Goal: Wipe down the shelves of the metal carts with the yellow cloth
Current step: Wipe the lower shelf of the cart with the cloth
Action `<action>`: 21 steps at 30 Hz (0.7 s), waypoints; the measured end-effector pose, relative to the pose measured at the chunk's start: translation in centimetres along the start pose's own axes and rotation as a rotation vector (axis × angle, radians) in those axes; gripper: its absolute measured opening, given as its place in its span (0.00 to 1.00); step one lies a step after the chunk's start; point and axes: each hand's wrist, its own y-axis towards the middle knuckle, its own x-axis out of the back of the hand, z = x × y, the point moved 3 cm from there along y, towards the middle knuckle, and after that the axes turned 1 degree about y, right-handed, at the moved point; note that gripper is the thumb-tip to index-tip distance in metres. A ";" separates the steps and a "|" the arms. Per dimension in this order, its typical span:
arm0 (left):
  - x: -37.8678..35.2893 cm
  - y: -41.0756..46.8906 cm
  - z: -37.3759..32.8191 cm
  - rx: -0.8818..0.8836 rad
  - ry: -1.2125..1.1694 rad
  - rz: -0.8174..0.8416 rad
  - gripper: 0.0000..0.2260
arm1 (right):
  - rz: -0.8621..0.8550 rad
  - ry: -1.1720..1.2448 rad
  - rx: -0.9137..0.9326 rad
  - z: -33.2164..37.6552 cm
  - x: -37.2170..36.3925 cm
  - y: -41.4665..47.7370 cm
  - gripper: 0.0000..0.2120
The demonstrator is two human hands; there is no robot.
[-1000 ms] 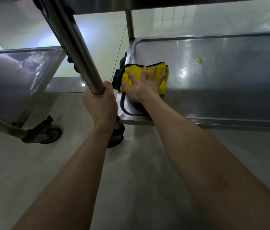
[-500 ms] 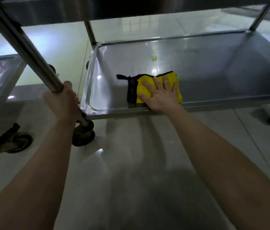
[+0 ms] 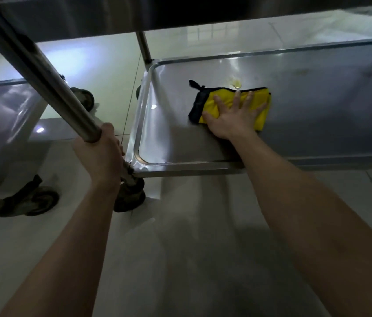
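The bottom shelf [image 3: 322,115] lies open right of the cloth [image 3: 260,122], roofed low by the upper shelf [image 3: 203,12]. Its raised rim [image 3: 142,110] and the slanting post [image 3: 43,72] close the left side; a second cart [image 3: 9,106] stands beyond, seemingly with a narrow strip of floor [image 3: 107,65] between.

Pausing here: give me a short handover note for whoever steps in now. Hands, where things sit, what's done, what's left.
Left hand: grips the slanted steel cart post.
Right hand: flat, fingers spread, pressing the folded yellow cloth with black edge.
Cloth lies on the bottom stainless steel shelf, towards its left end.
Done: cannot tell how much is wiped.
Left: the yellowish spot just beyond the cloth, the rest of this shelf, and the neighbouring cart's shelf on the left.
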 end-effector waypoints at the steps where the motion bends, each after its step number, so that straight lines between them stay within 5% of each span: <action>1: 0.0 0.0 0.0 0.004 -0.008 -0.004 0.15 | 0.006 -0.004 0.050 3.1 -0.3 0.2 0.40; 5: -0.1 0.0 0.1 0.003 -0.021 -0.017 0.14 | 0.040 0.001 0.249 14.3 -1.9 -2.1 0.38; 9: -0.1 0.3 0.1 0.017 -0.017 -0.038 0.11 | 0.032 0.015 0.352 16.9 -3.1 -6.0 0.35; 14: 0.2 0.9 -0.1 0.046 0.027 -0.014 0.10 | 0.118 0.007 0.485 11.7 -3.6 -9.1 0.34; 17: 0.8 0.8 -0.1 0.046 0.081 0.006 0.10 | 0.155 0.033 0.392 4.6 -2.6 -8.6 0.33; 21: 2.2 -0.5 -0.6 -0.002 0.226 -0.191 0.29 | 0.207 -0.026 0.355 -5.1 -0.4 -7.5 0.33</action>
